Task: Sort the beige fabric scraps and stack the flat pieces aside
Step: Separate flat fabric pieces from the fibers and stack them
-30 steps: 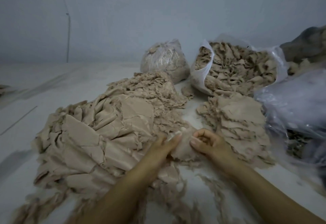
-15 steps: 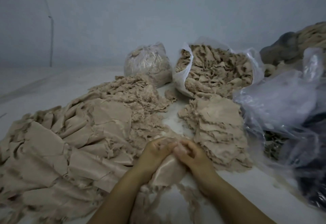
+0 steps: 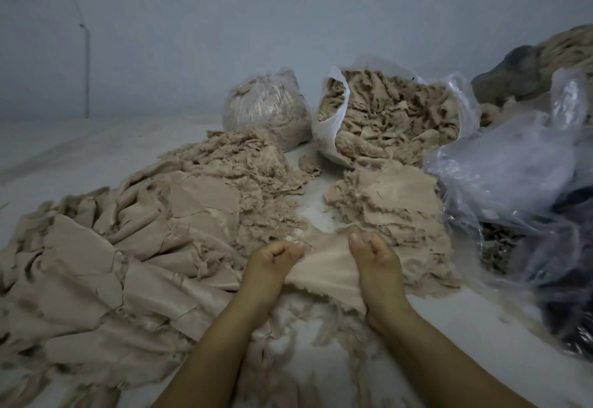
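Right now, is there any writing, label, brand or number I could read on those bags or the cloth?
None: no readable text anywhere in this view.
Open plastic bag of scraps: plain, no print visible.
Tied clear bag: plain.
Crumpled plastic at right: no lettering seen.
Beige piece held between left hand and right hand: unmarked.

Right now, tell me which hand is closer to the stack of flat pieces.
Right. The right hand grips the scrap directly beside the stack of flat pieces, just at its near edge. The left hand grips the scrap's other side, farther from the stack.
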A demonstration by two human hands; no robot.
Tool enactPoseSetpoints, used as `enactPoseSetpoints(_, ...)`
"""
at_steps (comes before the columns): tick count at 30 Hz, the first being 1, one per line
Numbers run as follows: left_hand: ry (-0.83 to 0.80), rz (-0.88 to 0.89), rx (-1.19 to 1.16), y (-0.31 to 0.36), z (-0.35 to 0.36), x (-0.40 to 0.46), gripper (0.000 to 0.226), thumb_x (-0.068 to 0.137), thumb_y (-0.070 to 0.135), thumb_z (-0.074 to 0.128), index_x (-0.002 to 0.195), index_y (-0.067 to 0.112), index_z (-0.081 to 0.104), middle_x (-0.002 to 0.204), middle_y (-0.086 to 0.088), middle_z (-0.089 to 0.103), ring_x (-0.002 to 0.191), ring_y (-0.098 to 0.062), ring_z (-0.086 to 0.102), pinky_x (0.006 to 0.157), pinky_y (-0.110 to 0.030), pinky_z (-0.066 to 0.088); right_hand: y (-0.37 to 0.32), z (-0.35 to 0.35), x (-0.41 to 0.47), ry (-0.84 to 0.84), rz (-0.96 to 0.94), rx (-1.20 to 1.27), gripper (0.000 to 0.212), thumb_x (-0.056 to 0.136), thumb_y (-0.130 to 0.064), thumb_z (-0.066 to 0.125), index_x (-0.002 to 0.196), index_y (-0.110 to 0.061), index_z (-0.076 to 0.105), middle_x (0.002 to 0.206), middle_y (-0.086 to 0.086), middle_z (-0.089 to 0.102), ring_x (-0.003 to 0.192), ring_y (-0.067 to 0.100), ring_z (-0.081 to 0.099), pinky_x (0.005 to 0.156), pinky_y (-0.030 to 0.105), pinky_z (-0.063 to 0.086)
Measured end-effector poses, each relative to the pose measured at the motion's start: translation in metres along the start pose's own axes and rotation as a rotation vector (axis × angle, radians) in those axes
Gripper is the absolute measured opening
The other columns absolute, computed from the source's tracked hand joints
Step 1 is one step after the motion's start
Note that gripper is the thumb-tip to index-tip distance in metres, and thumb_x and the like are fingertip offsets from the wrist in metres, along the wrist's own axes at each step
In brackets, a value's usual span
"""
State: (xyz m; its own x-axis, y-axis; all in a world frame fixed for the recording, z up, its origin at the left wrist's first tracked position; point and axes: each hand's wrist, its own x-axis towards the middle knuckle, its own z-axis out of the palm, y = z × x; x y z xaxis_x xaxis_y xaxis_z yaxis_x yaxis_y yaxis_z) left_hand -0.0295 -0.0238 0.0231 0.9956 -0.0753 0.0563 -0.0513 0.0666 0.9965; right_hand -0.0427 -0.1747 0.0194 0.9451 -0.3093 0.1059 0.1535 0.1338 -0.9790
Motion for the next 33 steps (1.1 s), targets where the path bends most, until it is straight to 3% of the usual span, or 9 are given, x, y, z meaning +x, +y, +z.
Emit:
enactPoseSetpoints(6, 0.246, -0.047, -0.124, 0.001, -0.005, 0.004, 0.034, 0.088, 0.030, 0.062, 0.056, 0.020, 0.065, 0.053, -0.001, 0.054, 0.045, -0.010, 0.050, 0.041, -0.021, 0.040, -0.003, 0.007, -0.005, 0.021, -0.078, 0.068, 0.023, 0.098, -0.023, 0.052, 0.076, -0.017, 0.055, 0.060, -0.014, 0.052, 0.058, 0.003, 0.044, 0.053, 0.016, 0.038)
enactPoseSetpoints(12, 0.371, -0.099, -0.247, 0.001, -0.020, 0.009, 0.026, 0.095, 0.030, 0.052, 0.076, 0.014, 0.059, 0.037, 0.009, 0.030, 0.029, -0.004, 0.021, 0.031, -0.011, 0.016, -0.011, -0.005, 0.006, 0.164, -0.085, 0.106, 0.018, 0.099, -0.019, 0.049, 0.099, -0.004, 0.059, 0.086, 0.001, 0.062, 0.069, 0.005, 0.060, 0.056, 0.009, 0.045)
enactPoseSetpoints(15, 0.148, -0.150, -0.194, 0.002, -0.009, 0.002, 0.049, 0.085, 0.056, 0.047, 0.092, 0.010, 0.061, 0.049, 0.002, 0.049, 0.038, -0.008, 0.043, 0.037, -0.019, 0.032, -0.008, -0.002, 0.009, 0.194, -0.122, 0.028, 0.025, 0.100, -0.019, 0.046, 0.094, 0.004, 0.054, 0.081, 0.006, 0.055, 0.068, 0.013, 0.050, 0.055, 0.010, 0.041)
enactPoseSetpoints(19, -0.309, -0.279, -0.222, 0.002, 0.032, -0.016, 0.067, 0.079, 0.060, 0.049, 0.116, 0.005, 0.059, 0.097, -0.013, 0.072, 0.084, -0.022, 0.070, 0.067, -0.032, 0.055, -0.002, 0.010, 0.004, 0.198, -0.143, -0.002, 0.019, 0.100, -0.021, 0.044, 0.088, -0.008, 0.049, 0.080, 0.009, 0.055, 0.074, 0.021, 0.052, 0.070, 0.037, 0.046)
enactPoseSetpoints(22, -0.229, -0.330, -0.277, 0.002, 0.044, -0.018, 0.063, 0.081, 0.050, 0.056, 0.120, 0.001, 0.057, 0.108, -0.023, 0.068, 0.097, -0.032, 0.067, 0.074, -0.037, 0.056, 0.004, 0.012, -0.002, 0.156, -0.204, -0.063, 0.016, 0.100, -0.021, 0.044, 0.086, -0.015, 0.049, 0.077, 0.004, 0.057, 0.072, 0.018, 0.055, 0.067, 0.037, 0.047)
enactPoseSetpoints(25, -0.132, -0.317, -0.219, -0.003, 0.044, -0.017, 0.041, 0.091, 0.042, 0.052, 0.112, 0.007, 0.060, 0.079, -0.010, 0.070, 0.064, -0.023, 0.067, 0.052, -0.028, 0.052, 0.007, 0.012, 0.000, 0.177, -0.248, -0.110, 0.016, 0.099, -0.019, 0.045, 0.085, -0.016, 0.049, 0.073, -0.001, 0.056, 0.063, 0.004, 0.052, 0.058, 0.020, 0.044)
enactPoseSetpoints(27, -0.108, -0.236, -0.160, -0.005, 0.039, -0.016, 0.026, 0.094, 0.037, 0.051, 0.098, 0.013, 0.058, 0.048, 0.003, 0.047, 0.034, -0.007, 0.038, 0.034, -0.015, 0.029, 0.006, 0.009, 0.005, 0.213, -0.220, -0.085, 0.016, 0.099, -0.018, 0.046, 0.085, -0.012, 0.049, 0.072, 0.000, 0.055, 0.059, 0.003, 0.050, 0.054, 0.018, 0.042)
enactPoseSetpoints(30, -0.010, -0.137, -0.194, -0.002, 0.028, -0.010, 0.021, 0.092, 0.033, 0.050, 0.090, 0.012, 0.050, 0.044, 0.007, 0.034, 0.034, -0.004, 0.023, 0.032, -0.013, 0.017, 0.005, 0.004, 0.011, 0.249, -0.162, -0.017, 0.020, 0.100, -0.021, 0.046, 0.085, -0.007, 0.048, 0.070, 0.000, 0.051, 0.062, 0.011, 0.049, 0.056, 0.028, 0.041)
enactPoseSetpoints(33, -0.033, -0.225, -0.200, -0.002, 0.031, -0.013, 0.046, 0.084, 0.052, 0.046, 0.094, 0.008, 0.050, 0.053, 0.002, 0.052, 0.042, -0.009, 0.043, 0.039, -0.020, 0.033, 0.006, 0.006, 0.009, 0.272, -0.187, -0.036, 0.017, 0.100, -0.020, 0.043, 0.084, -0.014, 0.047, 0.074, -0.003, 0.052, 0.064, 0.004, 0.049, 0.058, 0.018, 0.041)
